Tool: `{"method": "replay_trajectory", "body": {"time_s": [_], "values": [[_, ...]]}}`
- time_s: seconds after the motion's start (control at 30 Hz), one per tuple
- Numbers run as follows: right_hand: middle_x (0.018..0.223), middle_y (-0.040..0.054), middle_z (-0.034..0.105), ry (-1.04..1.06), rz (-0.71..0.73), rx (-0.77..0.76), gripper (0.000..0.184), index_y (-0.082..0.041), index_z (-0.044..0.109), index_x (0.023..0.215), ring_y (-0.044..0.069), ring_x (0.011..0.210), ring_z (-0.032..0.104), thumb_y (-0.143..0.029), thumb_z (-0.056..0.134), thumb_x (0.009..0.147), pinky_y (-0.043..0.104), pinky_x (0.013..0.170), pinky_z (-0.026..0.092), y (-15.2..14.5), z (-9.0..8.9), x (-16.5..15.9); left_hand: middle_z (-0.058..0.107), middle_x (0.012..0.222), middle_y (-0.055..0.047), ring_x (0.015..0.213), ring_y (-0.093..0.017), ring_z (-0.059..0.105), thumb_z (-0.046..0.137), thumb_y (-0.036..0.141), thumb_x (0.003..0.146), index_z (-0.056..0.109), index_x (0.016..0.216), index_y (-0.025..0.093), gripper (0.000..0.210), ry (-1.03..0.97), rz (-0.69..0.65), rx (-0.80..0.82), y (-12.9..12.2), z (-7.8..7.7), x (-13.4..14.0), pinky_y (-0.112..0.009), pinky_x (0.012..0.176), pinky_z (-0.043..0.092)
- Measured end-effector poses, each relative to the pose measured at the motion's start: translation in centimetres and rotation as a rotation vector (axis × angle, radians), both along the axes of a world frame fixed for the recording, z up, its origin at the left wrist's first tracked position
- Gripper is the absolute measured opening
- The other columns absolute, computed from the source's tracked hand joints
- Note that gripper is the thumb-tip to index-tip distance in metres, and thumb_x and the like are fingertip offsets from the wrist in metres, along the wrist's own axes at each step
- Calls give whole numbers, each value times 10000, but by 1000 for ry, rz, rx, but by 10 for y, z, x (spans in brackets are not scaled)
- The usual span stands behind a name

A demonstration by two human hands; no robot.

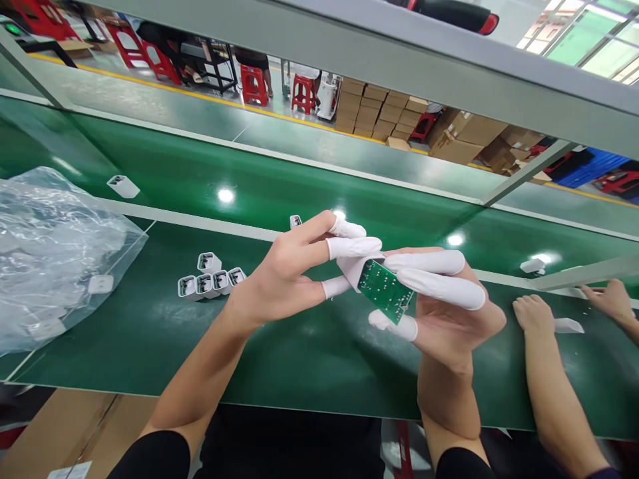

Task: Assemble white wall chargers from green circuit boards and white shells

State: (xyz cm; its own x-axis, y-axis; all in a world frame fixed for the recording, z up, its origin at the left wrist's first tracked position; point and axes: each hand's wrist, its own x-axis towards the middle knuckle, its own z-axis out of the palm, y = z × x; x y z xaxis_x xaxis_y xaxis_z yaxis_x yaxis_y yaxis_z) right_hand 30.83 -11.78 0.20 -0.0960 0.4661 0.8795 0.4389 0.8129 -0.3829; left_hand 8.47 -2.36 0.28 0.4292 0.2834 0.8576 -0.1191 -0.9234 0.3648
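Above the green work surface my left hand [299, 266], with white finger cots on its fingertips, grips a white plastic housing [353, 267]. From the housing's open end sticks a green circuit board [384, 287], part of it inside and part out, with solder points showing. My right hand [444, 299], also in white finger cots, is closed around the board's outer end, thumb below and fingers above. To the left of my left hand stand several white housings [204, 285] with parts showing in their open ends.
A clear plastic bag [60, 259] of white parts lies at the left. Single housings [123, 187] sit further back on the green belt [190, 176]. At the right, a co-worker's hands [534, 313] are near a white piece [568, 326]. A grey metal frame [349, 50] crosses above.
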Motion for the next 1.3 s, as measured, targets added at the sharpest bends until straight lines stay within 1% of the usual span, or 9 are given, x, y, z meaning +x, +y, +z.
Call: {"method": "replay_trajectory", "body": {"time_s": [0.2,0.5,0.6,0.67,0.77,0.9,0.97,1.17,1.3], "values": [[1125,57,845,-19,-14,-25,756,-418,762,1449,372,999,839,-278,1046,763,589,744,749,-1,-1,2,738,1168,-83,1095,-212,783,837,64,932,743,1466,304,593,26,15,2,0,1,-1,-344,918,686],[1151,45,837,-30,-26,-43,752,-440,740,1474,340,1006,820,-249,1017,801,555,763,737,-2,5,-2,743,1202,-80,1122,-216,777,837,59,929,715,1506,328,648,55,44,10,-1,-1,-3,-352,921,693],[1176,54,819,-36,-20,-8,756,-386,749,1474,306,998,803,-203,1016,790,515,762,735,-1,5,-4,739,1200,-87,1117,-218,767,822,50,933,715,1506,308,638,55,34,14,-1,-2,-3,-357,919,685],[1201,58,794,-45,-54,7,731,-362,763,1453,285,996,789,-219,1023,785,488,763,731,0,4,-5,738,1199,-87,1100,-215,759,819,54,932,713,1508,300,635,48,19,17,-1,-3,-2,-357,912,678],[1263,55,765,-97,-161,-22,708,-404,748,1452,294,1061,774,-338,1025,804,492,807,733,2,2,-5,739,1191,-82,1061,-203,752,803,57,934,718,1493,290,611,34,-12,-2,-1,-3,0,-346,881,667],[1383,78,729,-126,-155,5,970,-397,625,1597,362,1221,740,-509,1057,736,587,949,726,2,1,-2,756,1113,-61,997,-195,751,849,91,914,735,1459,272,585,6,-63,-52,1,-2,2,-343,861,654],[1411,83,719,-119,-136,13,1019,-410,617,1603,385,1244,733,-527,1073,699,628,985,712,1,-1,2,765,1089,-58,975,-198,745,888,132,899,738,1453,270,590,1,-70,-78,2,-2,2,-348,846,647],[1401,65,751,-240,-246,129,738,-456,755,1395,385,1158,765,-449,1059,722,613,888,722,3,-5,6,770,998,-39,855,-186,707,953,198,856,755,1422,283,605,10,-74,-139,2,0,4,-338,761,615],[1414,57,759,-301,-247,119,667,-456,763,1336,371,1151,768,-435,1050,735,575,830,728,7,-3,4,782,981,-49,848,-188,704,990,207,816,769,1386,256,614,-39,-109,-138,2,-1,7,-333,746,610]]}}
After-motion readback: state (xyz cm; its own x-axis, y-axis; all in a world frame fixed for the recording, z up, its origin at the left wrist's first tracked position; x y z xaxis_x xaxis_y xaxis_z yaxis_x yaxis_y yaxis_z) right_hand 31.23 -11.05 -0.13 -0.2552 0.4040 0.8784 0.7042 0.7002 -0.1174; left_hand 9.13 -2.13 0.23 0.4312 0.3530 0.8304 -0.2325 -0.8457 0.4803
